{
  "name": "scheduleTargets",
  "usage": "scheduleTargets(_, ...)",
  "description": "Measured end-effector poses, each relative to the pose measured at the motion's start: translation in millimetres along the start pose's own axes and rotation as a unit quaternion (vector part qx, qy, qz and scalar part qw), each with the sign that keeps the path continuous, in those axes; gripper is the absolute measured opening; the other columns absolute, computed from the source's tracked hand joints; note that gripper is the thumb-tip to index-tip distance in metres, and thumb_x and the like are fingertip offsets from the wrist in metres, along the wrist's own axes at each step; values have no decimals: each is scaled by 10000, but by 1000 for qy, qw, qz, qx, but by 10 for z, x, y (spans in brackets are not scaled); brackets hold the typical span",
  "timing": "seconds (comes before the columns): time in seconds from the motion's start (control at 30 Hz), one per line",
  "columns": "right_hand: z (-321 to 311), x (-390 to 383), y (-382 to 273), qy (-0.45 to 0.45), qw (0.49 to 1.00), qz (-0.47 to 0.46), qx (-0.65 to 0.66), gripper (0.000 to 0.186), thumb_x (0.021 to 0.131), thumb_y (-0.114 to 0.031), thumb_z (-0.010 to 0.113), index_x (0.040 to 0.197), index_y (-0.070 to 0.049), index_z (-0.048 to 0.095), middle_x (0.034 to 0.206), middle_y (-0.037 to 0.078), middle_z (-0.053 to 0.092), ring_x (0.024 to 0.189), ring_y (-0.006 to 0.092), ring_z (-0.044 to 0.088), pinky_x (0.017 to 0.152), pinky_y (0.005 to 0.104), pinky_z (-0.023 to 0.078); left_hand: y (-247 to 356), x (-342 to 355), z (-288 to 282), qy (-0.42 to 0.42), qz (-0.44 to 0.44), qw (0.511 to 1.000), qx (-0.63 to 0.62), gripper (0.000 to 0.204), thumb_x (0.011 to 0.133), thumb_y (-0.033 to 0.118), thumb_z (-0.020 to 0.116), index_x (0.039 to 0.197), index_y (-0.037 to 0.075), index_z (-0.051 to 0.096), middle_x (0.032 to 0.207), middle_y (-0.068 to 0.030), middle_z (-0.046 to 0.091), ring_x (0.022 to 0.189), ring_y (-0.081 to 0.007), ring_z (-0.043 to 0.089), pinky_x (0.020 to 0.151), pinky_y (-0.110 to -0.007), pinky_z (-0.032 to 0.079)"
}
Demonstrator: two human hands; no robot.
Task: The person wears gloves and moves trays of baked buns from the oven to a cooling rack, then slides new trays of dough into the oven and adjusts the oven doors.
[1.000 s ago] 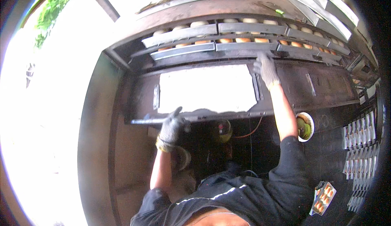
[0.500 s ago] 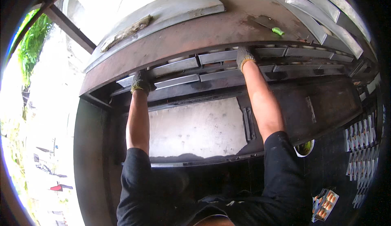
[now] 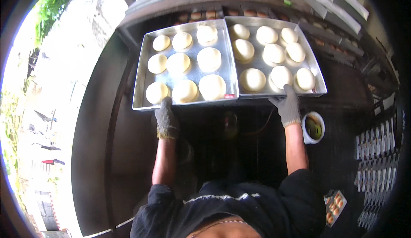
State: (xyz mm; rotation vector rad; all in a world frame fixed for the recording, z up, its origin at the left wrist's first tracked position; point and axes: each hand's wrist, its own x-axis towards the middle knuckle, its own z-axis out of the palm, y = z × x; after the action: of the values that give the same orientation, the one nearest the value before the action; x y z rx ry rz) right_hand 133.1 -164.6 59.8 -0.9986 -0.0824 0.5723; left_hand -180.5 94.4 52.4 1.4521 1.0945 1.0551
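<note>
Two shallow metal trays stand side by side in front of me, each with several round pale buns [image 3: 178, 63] set in rows. My left hand [image 3: 167, 120], in a grey knit glove, grips the near edge of the left tray [image 3: 140, 75], thumb over the rim. The near edge of the right tray [image 3: 309, 60] is in my gloved right hand [image 3: 289, 107], its thumb touching a bun. Fingers under both trays are hidden. Whether the trays' far ends rest on something is hard to tell.
Behind the trays, more buns [image 3: 249, 13] show inside a dark slot. A white bucket [image 3: 314, 128] with greenish contents stands right of my right forearm. Browned buns fill a tray [image 3: 336, 208] at lower right, below stacked metal pieces [image 3: 376, 143]. Long metal trays [image 3: 334, 6] lean at upper right.
My hands were reaching into the slots at the far side; they have drawn back toward me, and the two trays of pale buns have come out with them.
</note>
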Motion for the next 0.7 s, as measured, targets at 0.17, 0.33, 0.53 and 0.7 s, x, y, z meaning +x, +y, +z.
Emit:
scheduleTargets(0.17,-747,-2100,351,80,997,14,12,360,922,-224,568,1236,-48,554,1174,97,598,1088,247,604,919,504,540,-789,-1649,-1163,-26,-97,987,-121,337,947,287,540,1102,-1,621,925,-15,586,812,-141,539,719,-304,448)
scheduleTargets(0.33,-1265,-3311,690,136,990,43,-8,391,927,-212,553,1265,-16,539,1202,108,598,1119,259,603,917,496,545,-1272,-2752,-1847,0,-236,962,-139,285,955,255,523,827,17,613,724,41,464,683,-91,414,597,-285,359)
scheduleTargets(0.53,-1608,-3175,1102,136,985,101,-22,392,917,-215,563,1264,-33,549,1193,128,594,1095,265,606,910,495,545,-1590,-2791,-1754,-28,-285,958,25,333,936,280,530,785,-16,546,728,14,470,707,-107,381,620,-329,356)
scheduleTargets(0.7,-1743,-1822,1669,124,983,131,-25,422,934,-256,543,1305,-55,522,1228,118,585,1102,277,596,913,513,532,-2368,-1728,-1015,-13,-164,986,16,380,926,316,561,895,-57,630,813,-20,552,754,-122,427,694,-332,398)
